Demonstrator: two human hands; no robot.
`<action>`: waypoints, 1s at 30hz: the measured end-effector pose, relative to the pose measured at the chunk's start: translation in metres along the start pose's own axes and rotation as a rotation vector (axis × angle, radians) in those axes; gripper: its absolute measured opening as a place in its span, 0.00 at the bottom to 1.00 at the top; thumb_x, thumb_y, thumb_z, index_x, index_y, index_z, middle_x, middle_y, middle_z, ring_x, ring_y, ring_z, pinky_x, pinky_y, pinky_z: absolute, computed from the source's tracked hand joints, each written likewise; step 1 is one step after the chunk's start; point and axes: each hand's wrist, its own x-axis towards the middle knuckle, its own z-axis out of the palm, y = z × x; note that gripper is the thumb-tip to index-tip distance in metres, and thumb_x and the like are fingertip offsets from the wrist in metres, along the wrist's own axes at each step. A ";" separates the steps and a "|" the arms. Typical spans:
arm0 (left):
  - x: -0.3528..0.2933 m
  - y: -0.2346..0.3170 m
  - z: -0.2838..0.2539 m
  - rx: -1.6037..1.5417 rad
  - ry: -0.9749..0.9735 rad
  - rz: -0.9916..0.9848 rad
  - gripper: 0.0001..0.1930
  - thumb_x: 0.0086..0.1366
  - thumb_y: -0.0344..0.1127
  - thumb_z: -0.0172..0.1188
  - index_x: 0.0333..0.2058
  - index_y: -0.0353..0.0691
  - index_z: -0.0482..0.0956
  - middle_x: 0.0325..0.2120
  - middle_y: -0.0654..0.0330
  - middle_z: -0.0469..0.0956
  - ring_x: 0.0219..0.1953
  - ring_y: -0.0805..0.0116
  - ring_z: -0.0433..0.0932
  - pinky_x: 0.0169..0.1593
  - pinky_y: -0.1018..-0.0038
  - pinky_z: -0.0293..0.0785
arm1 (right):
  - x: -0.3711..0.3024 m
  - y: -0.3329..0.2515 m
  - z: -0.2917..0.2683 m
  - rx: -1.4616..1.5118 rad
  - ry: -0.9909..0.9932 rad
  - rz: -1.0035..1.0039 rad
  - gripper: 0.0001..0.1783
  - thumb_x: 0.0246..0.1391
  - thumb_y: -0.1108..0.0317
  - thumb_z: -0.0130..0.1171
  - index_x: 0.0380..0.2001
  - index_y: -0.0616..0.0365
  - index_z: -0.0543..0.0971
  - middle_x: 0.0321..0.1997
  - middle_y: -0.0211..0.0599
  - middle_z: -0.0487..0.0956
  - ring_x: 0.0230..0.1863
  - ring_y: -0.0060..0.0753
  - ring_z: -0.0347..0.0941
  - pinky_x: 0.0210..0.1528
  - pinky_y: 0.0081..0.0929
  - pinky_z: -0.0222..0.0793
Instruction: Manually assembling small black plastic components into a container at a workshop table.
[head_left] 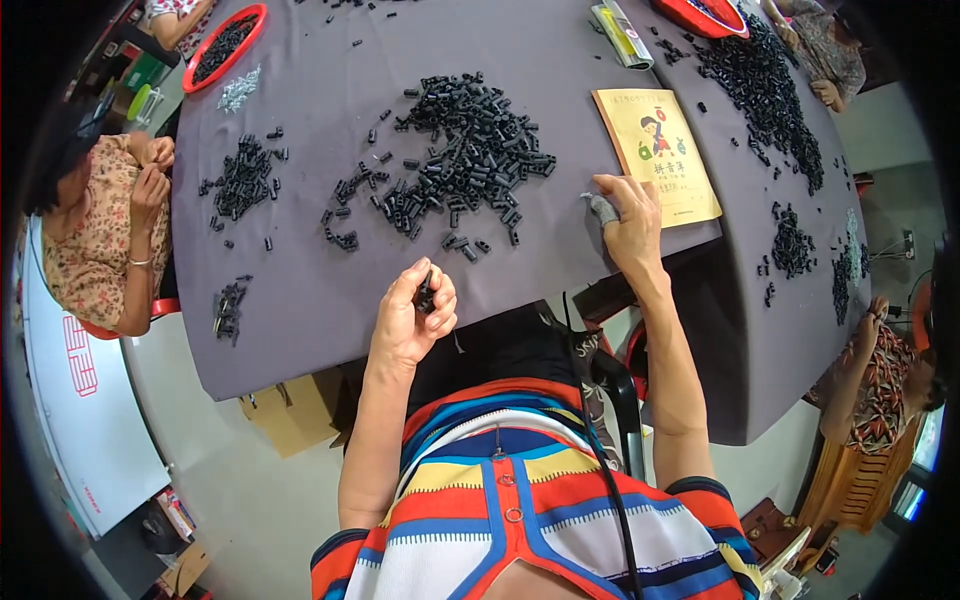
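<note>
My left hand (412, 312) is raised just off the table's front edge. Its fingers curl around small black cylindrical plastic parts (427, 293), partly hidden in the palm. On the right, my right hand (632, 225) reaches onto the cloth beside a yellow booklet (660, 150). Its fingers bend down toward the thumb at a small grey clump (602, 208); what the fingertips hold is too small to make out. Beyond both hands spreads a large heap of the same black parts (470, 145), with some lying loose around it.
Grey cloth covers the table (310, 290). Smaller black piles (243, 178) lie left. Red trays (225, 48) and a clear pack (622, 35) sit at the far side. A co-worker's hands (152, 180) are at the left edge; other people sit around the right.
</note>
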 end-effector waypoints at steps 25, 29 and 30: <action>0.026 -0.032 0.050 0.698 0.009 0.276 0.06 0.62 0.32 0.56 0.34 0.36 0.72 0.19 0.69 0.70 0.20 0.85 0.64 0.23 0.87 0.61 | -0.022 -0.079 -0.004 0.564 -0.378 -0.035 0.17 0.35 0.88 0.44 0.32 0.65 0.72 0.28 0.48 0.74 0.33 0.51 0.71 0.35 0.32 0.66; 0.026 -0.037 0.052 0.759 0.051 0.310 0.06 0.62 0.32 0.55 0.33 0.36 0.72 0.20 0.69 0.71 0.22 0.85 0.65 0.26 0.86 0.62 | -0.028 -0.076 -0.003 0.582 -0.444 0.026 0.21 0.32 0.89 0.45 0.35 0.65 0.72 0.31 0.50 0.75 0.35 0.53 0.72 0.37 0.35 0.67; 0.026 -0.037 0.051 0.762 0.051 0.308 0.06 0.62 0.32 0.55 0.33 0.36 0.72 0.20 0.69 0.71 0.22 0.85 0.65 0.26 0.86 0.62 | -0.029 -0.075 -0.003 0.584 -0.443 0.029 0.21 0.32 0.89 0.45 0.35 0.65 0.72 0.31 0.50 0.75 0.35 0.53 0.72 0.37 0.35 0.67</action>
